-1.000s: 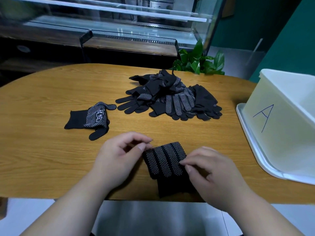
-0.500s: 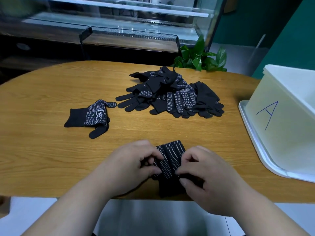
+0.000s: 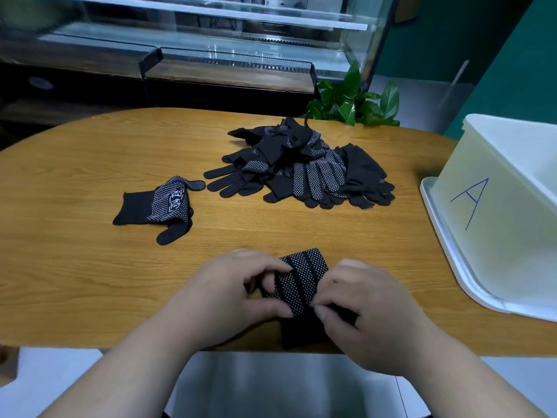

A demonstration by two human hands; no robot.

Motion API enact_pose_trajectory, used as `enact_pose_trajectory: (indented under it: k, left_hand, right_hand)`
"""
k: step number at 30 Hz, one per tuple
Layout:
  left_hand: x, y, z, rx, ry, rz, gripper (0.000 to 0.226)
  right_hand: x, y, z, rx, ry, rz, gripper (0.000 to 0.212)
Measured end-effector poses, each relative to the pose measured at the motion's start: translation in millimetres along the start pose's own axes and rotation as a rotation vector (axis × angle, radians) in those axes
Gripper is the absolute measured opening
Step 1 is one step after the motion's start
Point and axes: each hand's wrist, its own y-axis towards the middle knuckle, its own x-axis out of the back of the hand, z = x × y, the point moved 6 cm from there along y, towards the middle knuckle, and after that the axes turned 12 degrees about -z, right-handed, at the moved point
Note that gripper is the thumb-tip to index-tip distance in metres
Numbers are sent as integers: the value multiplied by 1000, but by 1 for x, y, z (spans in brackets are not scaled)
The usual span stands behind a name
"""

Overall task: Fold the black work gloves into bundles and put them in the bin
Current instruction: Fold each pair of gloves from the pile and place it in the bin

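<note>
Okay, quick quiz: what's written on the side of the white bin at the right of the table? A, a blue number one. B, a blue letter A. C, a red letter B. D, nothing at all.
B: the near side of the white bin carries a hand-drawn blue letter A.

The wooden counter (image 3: 90, 282) carries a heap of black gloves (image 3: 301, 170) toward the back, a single glove (image 3: 162, 206) left, a folded glove (image 3: 301, 282) at the near edge, a white bin (image 3: 497, 236) right
</note>
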Motion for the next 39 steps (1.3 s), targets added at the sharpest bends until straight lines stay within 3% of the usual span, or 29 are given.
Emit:
enact_pose_trajectory:
  k: [2,4,7,9,11,15,17,22,25,31,39]
  left_hand:
    - [9,1,1,91,-119,-116,26]
    - [17,4,5,135,-93,-176,11]
    - [18,6,19,143,82,-102,20]
    - [16,7,25,154,200,-49,21]
    - [15,8,29,205,246,-17,37]
    - [14,12,26,262,264,26,68]
    - [13,12,25,277,303,36,73]
    - [12,10,24,254,286,53,58]
    - [9,11,24,248,301,57,62]
    - [0,14,17,242,342,103,52]
    - [-3,20,11,279,209,118,41]
  right_hand:
    - [10,1,-3,-69,129,-130,15]
    - [21,3,-12,-179,203,-295,17]
    - [25,7,-38,-370,151,-376,8]
    - [21,10,-55,-433,89,-324,16]
    - [14,14,-66,-461,23,-210,20]
    - [-4,20,-73,-447,-110,57,67]
    - [-10,22,-72,-422,-104,124,74]
    - [-15,24,-69,-379,-5,222,69]
    - [-18,22,-66,-380,29,241,65]
    - [-21,23,-59,-388,33,237,41]
    - [-19,23,-58,-396,50,236,41]
